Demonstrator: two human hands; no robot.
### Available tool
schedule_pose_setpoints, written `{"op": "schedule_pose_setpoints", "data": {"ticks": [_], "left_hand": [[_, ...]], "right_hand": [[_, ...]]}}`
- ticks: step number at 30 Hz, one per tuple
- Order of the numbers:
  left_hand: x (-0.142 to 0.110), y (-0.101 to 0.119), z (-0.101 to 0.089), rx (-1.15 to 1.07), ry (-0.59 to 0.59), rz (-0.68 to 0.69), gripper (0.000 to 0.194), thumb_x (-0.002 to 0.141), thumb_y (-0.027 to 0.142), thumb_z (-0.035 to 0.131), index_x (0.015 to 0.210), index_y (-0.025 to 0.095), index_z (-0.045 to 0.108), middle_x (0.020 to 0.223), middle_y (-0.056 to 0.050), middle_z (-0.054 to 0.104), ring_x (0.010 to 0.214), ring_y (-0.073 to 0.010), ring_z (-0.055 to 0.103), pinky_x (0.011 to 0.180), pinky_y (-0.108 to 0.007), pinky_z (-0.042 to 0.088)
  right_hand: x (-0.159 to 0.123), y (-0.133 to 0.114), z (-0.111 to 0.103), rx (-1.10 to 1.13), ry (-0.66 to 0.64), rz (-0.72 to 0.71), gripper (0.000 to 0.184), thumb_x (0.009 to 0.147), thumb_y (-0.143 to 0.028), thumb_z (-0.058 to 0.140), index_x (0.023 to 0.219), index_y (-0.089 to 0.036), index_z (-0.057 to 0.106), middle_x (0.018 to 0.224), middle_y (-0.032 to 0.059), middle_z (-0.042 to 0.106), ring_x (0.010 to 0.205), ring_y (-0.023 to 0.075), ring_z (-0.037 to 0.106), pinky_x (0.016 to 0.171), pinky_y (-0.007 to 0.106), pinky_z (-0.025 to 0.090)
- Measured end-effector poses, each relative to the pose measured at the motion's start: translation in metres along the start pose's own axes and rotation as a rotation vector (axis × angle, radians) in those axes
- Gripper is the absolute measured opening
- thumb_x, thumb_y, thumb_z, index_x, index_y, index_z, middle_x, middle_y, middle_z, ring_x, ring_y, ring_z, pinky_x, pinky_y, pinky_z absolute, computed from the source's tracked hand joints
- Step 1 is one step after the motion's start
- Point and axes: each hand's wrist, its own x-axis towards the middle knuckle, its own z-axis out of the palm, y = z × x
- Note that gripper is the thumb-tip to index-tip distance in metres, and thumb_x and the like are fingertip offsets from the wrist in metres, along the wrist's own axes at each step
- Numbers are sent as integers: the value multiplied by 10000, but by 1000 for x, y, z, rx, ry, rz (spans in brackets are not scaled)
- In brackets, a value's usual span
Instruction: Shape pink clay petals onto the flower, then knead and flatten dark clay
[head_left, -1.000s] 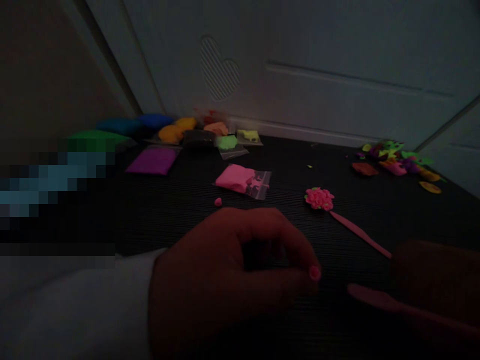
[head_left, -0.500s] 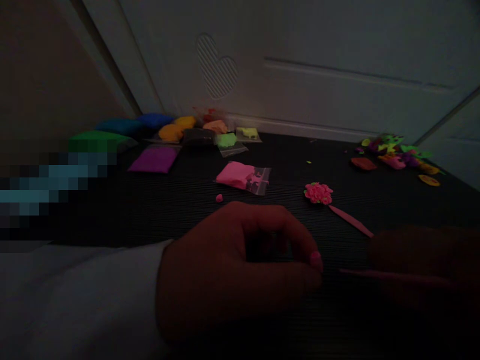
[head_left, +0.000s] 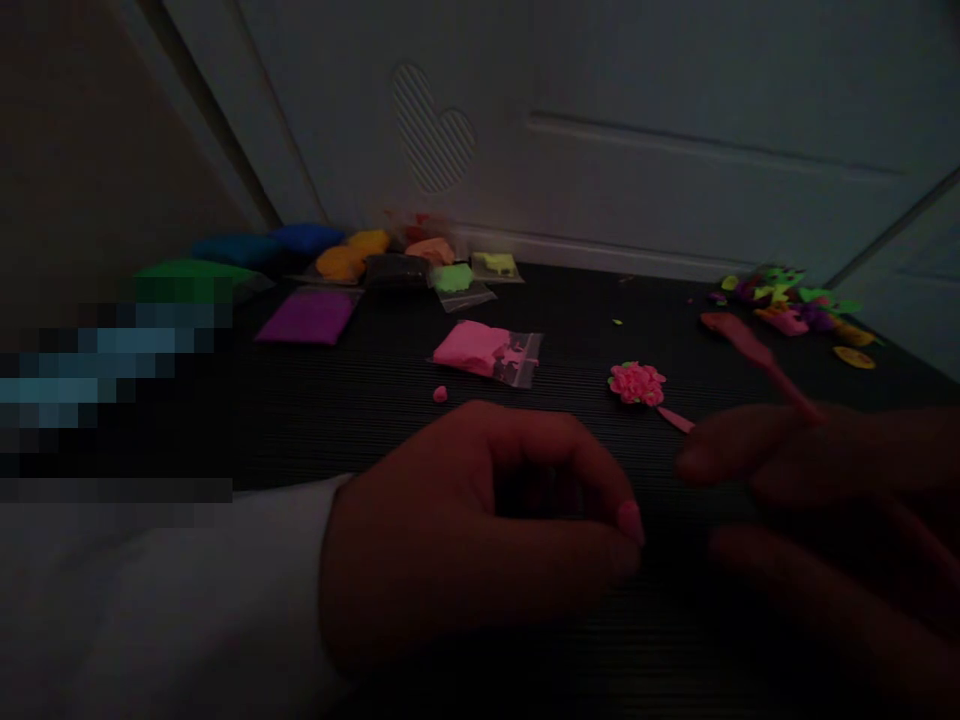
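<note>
My left hand (head_left: 480, 540) is closed in a pinch, with a small pink piece of clay (head_left: 628, 515) at its fingertips. My right hand (head_left: 825, 490) holds a pink clay modelling tool (head_left: 742, 340) between its fingers, the flat end pointing up and away. Its thumb and forefinger are spread apart, close to the left fingertips. Past the right hand lies a second pink tool (head_left: 675, 418), partly covered by that hand. Touching its tip is a cluster of pink clay petals (head_left: 637, 384) with green edges. A pink clay lump (head_left: 440, 394) rests beyond the left hand.
An opened bag of pink clay (head_left: 472, 348) lies mid-table. A purple clay pack (head_left: 309, 317) and several coloured bags stand at the back left. Colourful clay pieces (head_left: 795, 305) are heaped at the back right. A pale panel (head_left: 637, 90) with a heart relief rises behind the dark table (head_left: 570, 310).
My right hand has come in from the right, and its tool has swung from pointing left to pointing up and away. The left hand keeps its pinch on the pink clay, turned slightly.
</note>
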Motion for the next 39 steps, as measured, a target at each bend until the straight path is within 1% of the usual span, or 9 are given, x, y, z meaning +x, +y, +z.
{"op": "schedule_pose_setpoints", "data": {"ticks": [3, 8, 12, 16, 19, 23, 25, 30, 39], "left_hand": [[0, -1, 1, -26, -15, -5, 39, 679, 231, 572, 684, 192, 565, 694, 24, 540, 642, -99, 510, 535, -181, 412], [1, -3, 2, -20, -74, 2, 26, 681, 201, 579, 695, 180, 571, 699, 28, 546, 657, -94, 516, 570, -182, 413], [0, -2, 2, 43, -83, 53, 37, 678, 192, 589, 710, 175, 583, 692, 36, 552, 656, -90, 522, 592, -187, 421], [-1, -1, 3, 86, -57, 96, 56, 675, 186, 600, 729, 173, 601, 706, 33, 581, 682, -98, 546, 625, -192, 437], [1, -2, 3, 94, -37, 119, 59, 672, 184, 606, 727, 176, 626, 731, 25, 603, 686, -102, 557, 637, -198, 449], [3, -6, 3, 69, -15, 144, 76, 662, 158, 617, 709, 201, 659, 736, 33, 611, 661, -90, 561, 599, -174, 445], [4, -7, 3, 48, -16, 147, 113, 662, 137, 617, 721, 215, 672, 724, 41, 610, 656, -82, 565, 587, -160, 439], [5, -7, 3, -24, -21, 144, 158, 652, 103, 621, 722, 231, 683, 720, 47, 620, 670, -78, 585, 609, -152, 446], [6, -5, 2, -81, -26, 172, 217, 652, 48, 611, 717, 240, 689, 703, 58, 629, 665, -56, 585, 602, -116, 448]], "right_hand": [[6, -14, 5, 16, -41, -29, 336, 638, -187, 678, 906, -289, 504, 892, -24, 608, 808, 146, 600, 618, 165, 536], [7, -13, 6, 62, -146, -43, 350, 657, -165, 660, 921, -301, 475, 909, -34, 596, 864, 132, 581, 660, 151, 523], [5, -11, 10, 114, -79, -32, 285, 674, -210, 652, 901, -310, 512, 900, -39, 594, 813, 119, 590, 627, 148, 523], [3, -11, 13, 165, -132, -48, 170, 752, -232, 569, 897, -312, 530, 883, -31, 602, 734, 112, 608, 578, 161, 529], [5, -12, 11, 137, -97, -33, 169, 764, -235, 553, 910, -315, 525, 878, -27, 606, 754, 121, 612, 602, 173, 533], [12, -13, 4, 102, -238, -92, 236, 749, -183, 565, 935, -319, 514, 889, -47, 606, 755, 103, 610, 635, 161, 523], [15, -12, 2, 92, -265, -115, 282, 743, -146, 563, 950, -330, 507, 894, -58, 605, 762, 95, 607, 645, 155, 517], [12, -9, 0, 44, -272, -59, 232, 726, -204, 578, 920, -328, 545, 890, -33, 619, 721, 120, 607, 611, 196, 529], [14, -13, 0, -95, -236, -105, 162, 735, -233, 571, 876, -302, 534, 814, -24, 604, 674, 110, 586, 556, 198, 503]]}}
